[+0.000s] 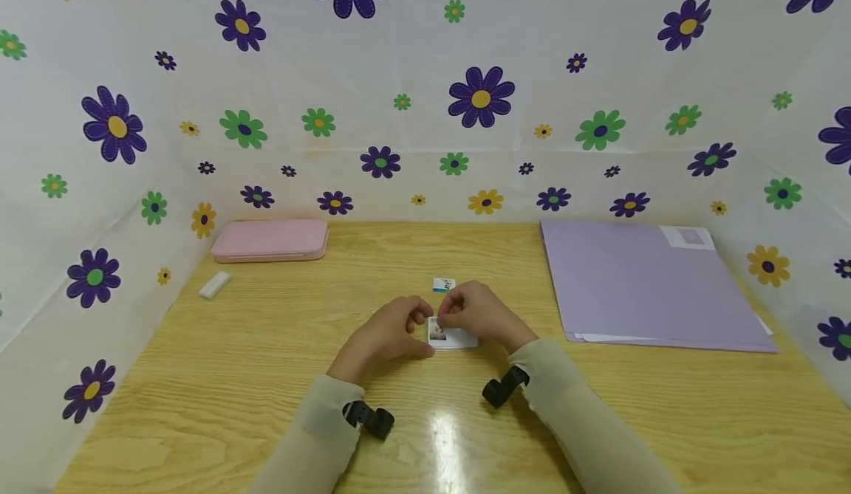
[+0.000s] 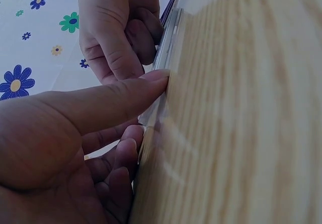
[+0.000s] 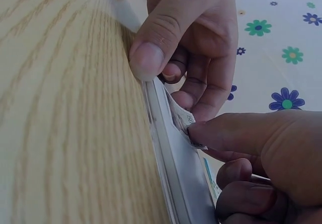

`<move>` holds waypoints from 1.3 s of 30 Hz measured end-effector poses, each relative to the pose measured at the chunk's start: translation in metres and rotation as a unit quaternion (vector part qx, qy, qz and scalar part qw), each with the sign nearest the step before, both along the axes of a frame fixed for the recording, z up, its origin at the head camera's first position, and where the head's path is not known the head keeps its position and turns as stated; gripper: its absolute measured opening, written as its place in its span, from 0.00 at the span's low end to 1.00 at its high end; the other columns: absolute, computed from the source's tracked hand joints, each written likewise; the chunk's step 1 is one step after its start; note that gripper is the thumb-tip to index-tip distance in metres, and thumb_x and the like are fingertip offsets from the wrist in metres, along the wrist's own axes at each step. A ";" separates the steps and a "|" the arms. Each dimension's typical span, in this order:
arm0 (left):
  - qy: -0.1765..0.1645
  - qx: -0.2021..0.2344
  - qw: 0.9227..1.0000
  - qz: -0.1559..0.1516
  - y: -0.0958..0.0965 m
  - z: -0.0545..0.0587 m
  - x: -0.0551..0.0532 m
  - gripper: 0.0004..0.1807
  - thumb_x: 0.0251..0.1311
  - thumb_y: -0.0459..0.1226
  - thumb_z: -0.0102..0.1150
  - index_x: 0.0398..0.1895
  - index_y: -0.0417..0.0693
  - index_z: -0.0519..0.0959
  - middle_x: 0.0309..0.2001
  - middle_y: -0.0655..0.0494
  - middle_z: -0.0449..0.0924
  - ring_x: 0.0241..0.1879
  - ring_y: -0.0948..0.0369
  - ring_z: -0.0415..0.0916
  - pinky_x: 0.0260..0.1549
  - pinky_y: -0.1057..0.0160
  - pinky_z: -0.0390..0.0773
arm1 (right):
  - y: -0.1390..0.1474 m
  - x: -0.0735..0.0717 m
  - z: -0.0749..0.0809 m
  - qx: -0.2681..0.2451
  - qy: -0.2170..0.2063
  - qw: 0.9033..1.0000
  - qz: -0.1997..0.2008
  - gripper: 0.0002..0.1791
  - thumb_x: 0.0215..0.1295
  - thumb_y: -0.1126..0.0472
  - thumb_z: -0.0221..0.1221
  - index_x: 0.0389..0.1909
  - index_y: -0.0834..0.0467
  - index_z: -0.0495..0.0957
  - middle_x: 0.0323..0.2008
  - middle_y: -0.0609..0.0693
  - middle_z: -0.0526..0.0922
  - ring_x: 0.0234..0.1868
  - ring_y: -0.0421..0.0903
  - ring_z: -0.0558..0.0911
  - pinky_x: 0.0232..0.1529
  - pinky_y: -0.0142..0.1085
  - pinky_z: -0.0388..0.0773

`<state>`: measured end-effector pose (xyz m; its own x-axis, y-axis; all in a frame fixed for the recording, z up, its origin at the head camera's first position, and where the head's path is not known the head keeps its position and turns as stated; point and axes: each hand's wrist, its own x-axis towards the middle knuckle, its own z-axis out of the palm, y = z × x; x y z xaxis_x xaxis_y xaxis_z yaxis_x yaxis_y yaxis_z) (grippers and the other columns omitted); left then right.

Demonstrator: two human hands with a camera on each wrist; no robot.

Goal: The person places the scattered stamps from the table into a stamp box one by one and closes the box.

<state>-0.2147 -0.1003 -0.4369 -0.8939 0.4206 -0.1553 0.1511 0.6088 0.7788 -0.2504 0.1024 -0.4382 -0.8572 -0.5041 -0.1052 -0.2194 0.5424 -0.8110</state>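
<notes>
On the table in front of me lies a small flat white case (image 1: 459,341) with a clear layer at its edge. My left hand (image 1: 391,330) holds its left end, thumb on the near edge and curled fingers on the far side. My right hand (image 1: 484,312) reaches over it from the right and pinches a postage stamp (image 3: 184,117) between thumb and fingers. The stamp has a perforated edge and a brownish picture. One side of it is raised off the white surface in the right wrist view. The right fingertips hide part of the stamp.
A small white-and-blue card (image 1: 443,284) lies just behind the case. At the back left are a pink pencil case (image 1: 270,240) and a white eraser (image 1: 215,285). A large purple folder (image 1: 638,283) with papers lies at the right. A flowered cloth (image 1: 399,73) surrounds the table.
</notes>
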 end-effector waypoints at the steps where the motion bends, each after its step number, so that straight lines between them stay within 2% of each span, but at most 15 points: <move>1: -0.001 0.000 1.000 0.000 0.000 0.000 0.000 0.29 0.48 0.35 0.78 0.53 0.46 0.76 0.43 0.54 0.72 0.40 0.56 0.67 0.41 0.57 0.70 | -0.001 0.000 0.000 -0.001 0.000 1.000 0.001 0.03 0.61 0.65 0.66 0.28 0.58 0.84 0.24 0.46 0.80 0.26 0.42 0.73 0.28 0.35 0.68; 8: -0.005 -0.001 1.000 -0.004 -0.001 -0.003 -0.001 0.29 0.49 0.37 0.77 0.55 0.48 0.75 0.44 0.56 0.72 0.41 0.56 0.68 0.42 0.57 0.70 | -0.002 0.000 -0.004 0.022 0.018 1.000 -0.012 0.04 0.60 0.64 0.68 0.28 0.56 0.84 0.21 0.46 0.77 0.24 0.41 0.71 0.25 0.33 0.66; 12: -0.009 -0.001 1.000 -0.002 -0.003 -0.005 0.000 0.29 0.49 0.38 0.77 0.55 0.49 0.75 0.44 0.56 0.72 0.41 0.56 0.67 0.42 0.57 0.70 | -0.003 0.002 -0.001 0.017 0.022 1.000 -0.006 0.03 0.59 0.64 0.68 0.28 0.57 0.84 0.21 0.46 0.76 0.24 0.42 0.71 0.25 0.34 0.65; 19: -0.017 0.003 1.000 0.000 -0.002 -0.005 0.002 0.29 0.50 0.37 0.77 0.55 0.48 0.75 0.45 0.56 0.72 0.41 0.56 0.67 0.42 0.57 0.70 | -0.002 0.002 -0.004 0.019 0.002 1.000 -0.013 0.03 0.61 0.63 0.68 0.29 0.56 0.86 0.25 0.44 0.82 0.29 0.43 0.73 0.29 0.35 0.67; 26: -0.017 0.000 1.000 0.002 0.000 -0.001 0.000 0.29 0.49 0.36 0.77 0.55 0.48 0.75 0.45 0.55 0.72 0.42 0.56 0.67 0.42 0.57 0.70 | 0.001 -0.001 0.001 -0.020 -0.021 0.999 -0.027 0.03 0.62 0.64 0.67 0.30 0.57 0.87 0.32 0.47 0.84 0.32 0.45 0.73 0.32 0.36 0.67; 39: -0.021 0.006 1.000 0.004 0.000 -0.001 -0.001 0.28 0.49 0.36 0.77 0.54 0.47 0.75 0.44 0.55 0.72 0.41 0.56 0.67 0.41 0.58 0.69 | 0.000 -0.001 0.002 -0.004 -0.022 0.999 -0.024 0.02 0.61 0.65 0.68 0.32 0.59 0.87 0.32 0.46 0.85 0.31 0.44 0.73 0.30 0.35 0.68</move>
